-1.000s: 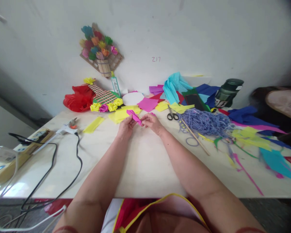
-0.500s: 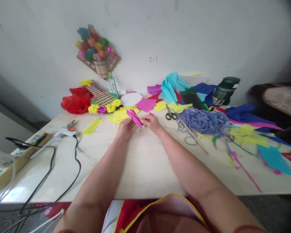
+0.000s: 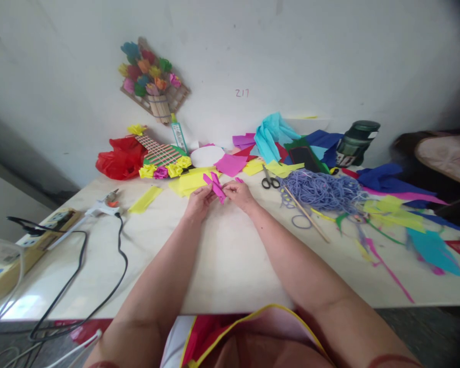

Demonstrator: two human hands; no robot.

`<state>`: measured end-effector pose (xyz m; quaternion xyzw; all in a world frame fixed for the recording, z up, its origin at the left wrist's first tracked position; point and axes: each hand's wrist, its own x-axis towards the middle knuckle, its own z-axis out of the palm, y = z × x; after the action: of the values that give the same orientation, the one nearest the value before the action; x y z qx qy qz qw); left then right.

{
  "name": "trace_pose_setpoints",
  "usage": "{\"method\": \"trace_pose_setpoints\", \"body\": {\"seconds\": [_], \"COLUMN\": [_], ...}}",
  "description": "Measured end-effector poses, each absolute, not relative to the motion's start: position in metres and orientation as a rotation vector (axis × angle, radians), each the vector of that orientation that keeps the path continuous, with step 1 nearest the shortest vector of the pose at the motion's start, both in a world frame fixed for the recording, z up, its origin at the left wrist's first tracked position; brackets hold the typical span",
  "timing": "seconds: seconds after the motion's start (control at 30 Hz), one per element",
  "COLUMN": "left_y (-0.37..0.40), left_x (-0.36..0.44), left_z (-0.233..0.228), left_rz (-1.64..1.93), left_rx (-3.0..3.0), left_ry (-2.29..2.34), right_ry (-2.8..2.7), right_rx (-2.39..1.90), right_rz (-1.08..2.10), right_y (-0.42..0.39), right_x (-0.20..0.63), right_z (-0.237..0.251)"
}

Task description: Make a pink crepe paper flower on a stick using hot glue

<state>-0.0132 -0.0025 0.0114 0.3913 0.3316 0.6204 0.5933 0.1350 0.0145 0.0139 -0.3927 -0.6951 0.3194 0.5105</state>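
Your white table (image 3: pixel 222 266) takes up most of the view and runs to a pale wall, where a woven plaque of paper flowers (image 3: pixel 153 84) hangs. Across the far right of the table lies a spread of coloured paper scraps (image 3: pixel 398 209) in blue, yellow, teal and pink, with a heap of purple yarn (image 3: pixel 322 190) just left of them and a thin wooden stick (image 3: pixel 305 214) lying slantwise at the yarn's near edge. On the far left a red plastic bag (image 3: pixel 117 158) sits against the wall, and a black cable (image 3: pixel 111 276) loops from the glue gun (image 3: pixel 103 205) toward the table's front edge. A dark green jar (image 3: pixel 354 143) stands behind the yarn. Yellow paper sheets (image 3: pixel 193 180) lie just beyond your hands, and black-handled scissors (image 3: pixel 268 180) rest near them to the right. Your left hand (image 3: pixel 198 200) and right hand (image 3: pixel 242 195) meet over the middle of the table, each with its fingertips pinching one small folded pink paper piece (image 3: pixel 215 185), which you hold tilted between them, just above the tabletop and in front of the yellow sheets.
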Motion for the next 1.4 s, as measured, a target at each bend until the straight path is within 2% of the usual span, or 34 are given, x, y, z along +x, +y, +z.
{"method": "trace_pose_setpoints", "body": {"seconds": [0.77,1.4], "left_y": [-0.002,-0.0016], "left_x": [-0.0122,-0.0128], "left_z": [0.0123,0.0111], "left_rz": [1.483,1.471], "left_rx": [0.857,0.896], "left_ry": [0.769,0.797], "right_ry": [-1.622,-1.613], "right_rx": [-0.889,-0.891], "right_rz": [0.584,0.557], "right_y": [0.0184,0.0159], "right_x": [0.1331,0.1327], "right_z": [0.0091,0.0108]}}
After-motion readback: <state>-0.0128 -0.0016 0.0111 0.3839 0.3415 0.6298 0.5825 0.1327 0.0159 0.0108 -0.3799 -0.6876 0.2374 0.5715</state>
